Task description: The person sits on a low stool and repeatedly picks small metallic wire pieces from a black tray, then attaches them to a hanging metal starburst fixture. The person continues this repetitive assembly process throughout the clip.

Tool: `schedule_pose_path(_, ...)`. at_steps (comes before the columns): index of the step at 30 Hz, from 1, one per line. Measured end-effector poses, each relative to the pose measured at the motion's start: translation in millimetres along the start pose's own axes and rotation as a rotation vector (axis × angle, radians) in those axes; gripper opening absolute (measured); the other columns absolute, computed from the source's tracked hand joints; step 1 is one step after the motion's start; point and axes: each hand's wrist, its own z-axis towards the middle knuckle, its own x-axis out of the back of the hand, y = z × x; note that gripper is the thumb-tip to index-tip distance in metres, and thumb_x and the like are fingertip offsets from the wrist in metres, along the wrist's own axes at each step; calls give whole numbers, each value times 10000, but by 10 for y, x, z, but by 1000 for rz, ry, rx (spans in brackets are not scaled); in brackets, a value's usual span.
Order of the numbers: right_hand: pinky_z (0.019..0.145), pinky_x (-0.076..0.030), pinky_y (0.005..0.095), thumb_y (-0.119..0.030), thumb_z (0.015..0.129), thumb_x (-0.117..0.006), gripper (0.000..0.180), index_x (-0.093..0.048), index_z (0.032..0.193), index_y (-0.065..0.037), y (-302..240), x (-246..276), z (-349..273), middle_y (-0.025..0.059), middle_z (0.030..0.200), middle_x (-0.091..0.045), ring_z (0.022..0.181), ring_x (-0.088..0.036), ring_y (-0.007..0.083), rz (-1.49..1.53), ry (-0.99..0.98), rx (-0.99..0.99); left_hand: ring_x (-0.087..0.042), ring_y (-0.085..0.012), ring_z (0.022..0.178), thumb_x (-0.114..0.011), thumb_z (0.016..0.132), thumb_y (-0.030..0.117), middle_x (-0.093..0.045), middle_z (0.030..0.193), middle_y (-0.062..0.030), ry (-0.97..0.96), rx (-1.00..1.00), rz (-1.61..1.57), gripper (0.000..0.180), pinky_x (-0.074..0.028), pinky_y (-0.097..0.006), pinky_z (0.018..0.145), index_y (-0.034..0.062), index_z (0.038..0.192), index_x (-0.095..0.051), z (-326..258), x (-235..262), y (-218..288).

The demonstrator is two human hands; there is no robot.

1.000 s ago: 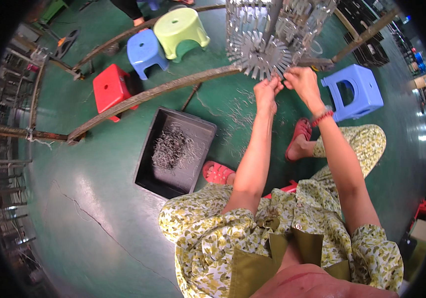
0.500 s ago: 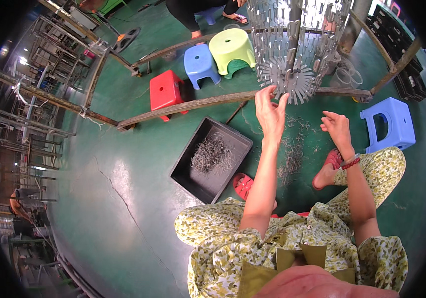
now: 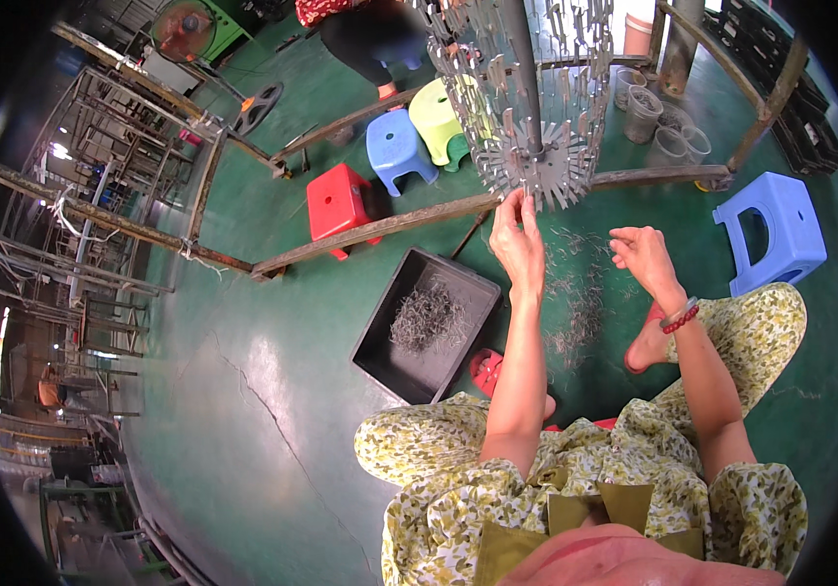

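A hanging rack (image 3: 534, 161) has a round, spoked metal base and many small metal pieces hung on its wires. At the near edge of that base, my left hand (image 3: 519, 249) reaches up with thumb and fingertips brought together; whatever they pinch is too small to make out. My right hand (image 3: 646, 259) hovers lower and to the right, apart from the rack, its fingers curled into a pinch whose content I cannot see. Small bent metal pieces (image 3: 580, 317) lie scattered on the green floor below my hands. More of them form a pile (image 3: 429, 317) inside a black tray (image 3: 387, 374).
A rusty frame bar (image 3: 380, 230) crosses behind the tray. Beyond it stand red (image 3: 337, 200), blue (image 3: 398, 142) and yellow-green stools (image 3: 434, 107). Another blue stool (image 3: 780, 230) is at my right, and clear plastic cups (image 3: 668, 146) stand behind the rack. A person (image 3: 365, 44) sits farther back.
My left hand's fingers have gone from apart to together at the rack's base. The right hand's fingers stay curled. The whole view has shifted slightly, and the rack appears farther left.
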Motion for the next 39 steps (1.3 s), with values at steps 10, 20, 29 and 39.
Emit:
schedule_pose_path(10, 516, -494, 275, -40, 809, -595, 206, -637, 986, 55, 47, 48, -50, 150, 733, -669, 537, -616, 148, -6, -44, 24, -540, -90, 703, -586, 872, 116, -602, 801, -26, -114, 152, -394, 173, -451, -225, 650, -23, 967, -624, -28, 158, -210)
schedule_pose_path(20, 478, -497, 255, -18, 792, -606, 200, -637, 962, 83, 601, 40, 49, 98, 649, -644, 513, -599, 107, -143, -117, 157, -540, -104, 754, -593, 856, 110, -589, 822, -24, -684, 194, -541, 140, -434, -238, 715, -16, 904, -628, -444, 188, -111)
schedule_pose_path(29, 519, -522, 262, -48, 853, -547, 220, -629, 1033, 48, -86, -57, 184, 92, 872, -580, 643, -596, 138, 214, -75, 312, -552, -87, 756, -579, 876, 124, -644, 902, -19, -613, 210, -469, 220, -455, -223, 716, -10, 1044, -627, -484, -103, 65)
schedule_pose_path(39, 590, -484, 236, -137, 779, -688, 273, -643, 965, 58, -179, -366, 321, 84, 801, -658, 650, -608, 103, 258, 140, 244, -529, -69, 695, -626, 831, 144, -642, 783, -18, -244, 221, -534, 208, -449, -219, 624, -18, 959, -655, -409, -405, -201)
